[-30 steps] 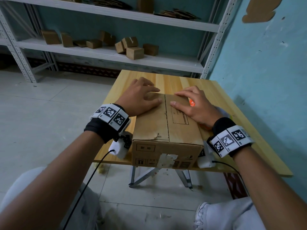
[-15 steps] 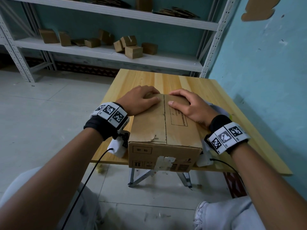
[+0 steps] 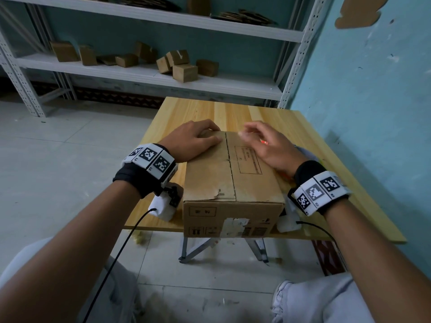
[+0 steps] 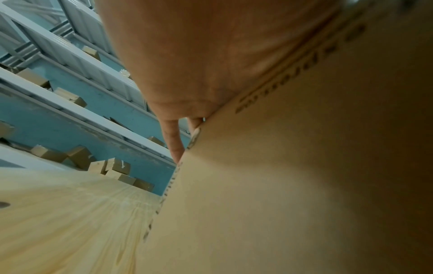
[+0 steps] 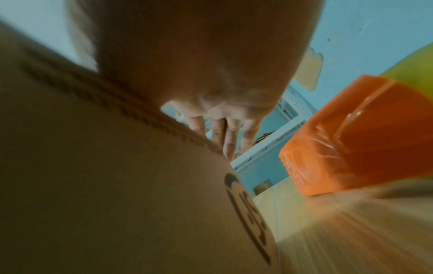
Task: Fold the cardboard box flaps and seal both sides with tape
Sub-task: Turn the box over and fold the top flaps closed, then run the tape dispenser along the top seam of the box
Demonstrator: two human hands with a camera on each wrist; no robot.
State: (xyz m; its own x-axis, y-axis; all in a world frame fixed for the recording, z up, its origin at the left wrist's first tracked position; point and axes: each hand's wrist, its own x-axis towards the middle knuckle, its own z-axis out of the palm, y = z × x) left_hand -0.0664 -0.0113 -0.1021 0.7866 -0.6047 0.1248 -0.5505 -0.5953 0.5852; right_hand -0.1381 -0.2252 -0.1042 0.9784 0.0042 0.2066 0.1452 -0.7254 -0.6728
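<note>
A brown cardboard box [image 3: 233, 183] stands at the front edge of the wooden table [image 3: 326, 169], its two top flaps folded down and meeting at a middle seam [image 3: 229, 164]. My left hand [image 3: 196, 141] lies flat on the far end of the left flap, fingers pressing it down. Over the far end of the right flap, my right hand [image 3: 263, 143] is raised a little with loosely bent fingers and holds nothing. The left wrist view shows the palm [image 4: 211, 55] on the box's [image 4: 304, 185] edge. An orange tape dispenser [image 5: 351, 139] stands right of the box [image 5: 117, 185] in the right wrist view.
A torn white tape remnant [image 3: 234, 227] sticks to the box's near side, which overhangs the table's front edge. A metal shelf [image 3: 151, 75] with several small cardboard boxes stands behind the table. A blue wall [image 3: 373, 113] runs close along the right.
Both hands slid from the middle of the box top to its far end. The right hand then lifted off its flap and its fingers bent. The left hand stays pressed down.
</note>
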